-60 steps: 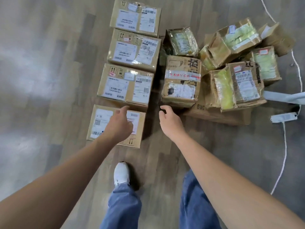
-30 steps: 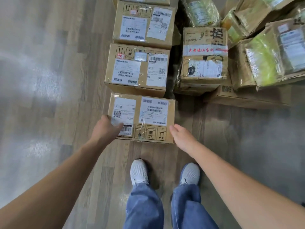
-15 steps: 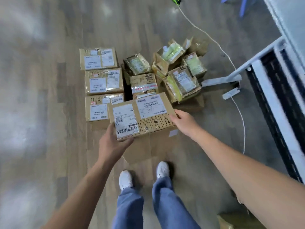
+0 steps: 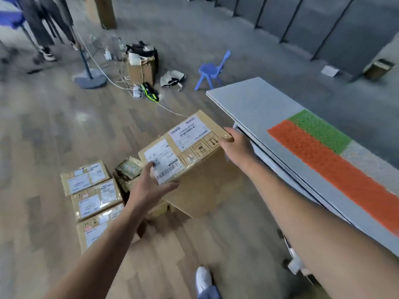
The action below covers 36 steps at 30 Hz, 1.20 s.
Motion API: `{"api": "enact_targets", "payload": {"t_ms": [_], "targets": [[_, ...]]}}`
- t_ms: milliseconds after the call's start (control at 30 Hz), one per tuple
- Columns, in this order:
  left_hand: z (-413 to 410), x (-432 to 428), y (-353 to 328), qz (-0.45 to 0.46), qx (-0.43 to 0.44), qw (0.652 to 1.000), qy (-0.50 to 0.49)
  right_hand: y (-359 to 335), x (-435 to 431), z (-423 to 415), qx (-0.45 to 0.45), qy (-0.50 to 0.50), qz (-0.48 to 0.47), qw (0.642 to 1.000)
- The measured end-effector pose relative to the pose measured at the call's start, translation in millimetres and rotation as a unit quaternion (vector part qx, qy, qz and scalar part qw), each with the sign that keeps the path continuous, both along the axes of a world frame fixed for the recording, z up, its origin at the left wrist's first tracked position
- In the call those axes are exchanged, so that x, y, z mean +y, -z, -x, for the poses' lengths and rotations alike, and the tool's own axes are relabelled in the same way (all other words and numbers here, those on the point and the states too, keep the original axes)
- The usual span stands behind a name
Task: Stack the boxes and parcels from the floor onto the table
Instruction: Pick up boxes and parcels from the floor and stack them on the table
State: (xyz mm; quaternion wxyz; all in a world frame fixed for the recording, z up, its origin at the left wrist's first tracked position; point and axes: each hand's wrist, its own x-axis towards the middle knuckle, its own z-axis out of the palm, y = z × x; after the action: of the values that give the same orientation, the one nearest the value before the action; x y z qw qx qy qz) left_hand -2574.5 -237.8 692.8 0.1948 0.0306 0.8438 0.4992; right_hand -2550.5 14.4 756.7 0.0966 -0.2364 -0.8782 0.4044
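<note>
I hold a brown cardboard box [image 4: 194,165] with white shipping labels in the air, just left of the table's near edge. My left hand [image 4: 149,188] grips its near left corner and my right hand [image 4: 235,145] grips its right end. The grey table [image 4: 254,102] stands to the right, with an orange mat [image 4: 336,175] and a green mat [image 4: 319,130] on its top. Three labelled boxes [image 4: 95,199] lie in a row on the wooden floor at lower left, with a plastic-wrapped parcel [image 4: 129,169] beside them, partly hidden behind my left hand.
A small blue chair [image 4: 211,70] stands past the table's far end. A stand with a round base [image 4: 90,79], white cables, an open carton [image 4: 141,67] and a bag [image 4: 172,78] clutter the floor behind. A person's legs [image 4: 43,29] are at top left.
I took hold of the nearest box on the floor with both hands and lifted it. It has moved up and right toward the table, and my view has swung up.
</note>
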Motion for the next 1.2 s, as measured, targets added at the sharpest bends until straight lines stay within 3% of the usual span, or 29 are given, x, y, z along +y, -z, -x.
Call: {"api": "enact_targets", "payload": {"t_ms": [233, 467, 700, 900, 1200], "targets": [[-4.5, 73.6, -67.9, -0.065, 0.029, 0.994, 0.082, -80.4, 56.4, -51.5, 0.077, 0.100, -0.032, 0.991], [-30.7, 181.3, -99.8, -0.070, 0.022, 0.979, 0.189, -120.4, 149.8, -106.1, 0.106, 0.199, -0.068, 0.972], [-66.3, 318.6, -114.4, -0.102, -0.047, 0.959, 0.260, -133.2, 274.9, -144.2, 0.111, 0.270, -0.075, 0.954], [-86.4, 408.7, -115.2, -0.113, -0.088, 0.945, 0.294, -141.3, 359.9, -157.8, 0.099, 0.268, -0.101, 0.953], [-70.3, 503.6, -97.0, -0.095, -0.068, 0.938, 0.326, -122.5, 436.1, -153.6, 0.075, 0.291, -0.123, 0.946]]}}
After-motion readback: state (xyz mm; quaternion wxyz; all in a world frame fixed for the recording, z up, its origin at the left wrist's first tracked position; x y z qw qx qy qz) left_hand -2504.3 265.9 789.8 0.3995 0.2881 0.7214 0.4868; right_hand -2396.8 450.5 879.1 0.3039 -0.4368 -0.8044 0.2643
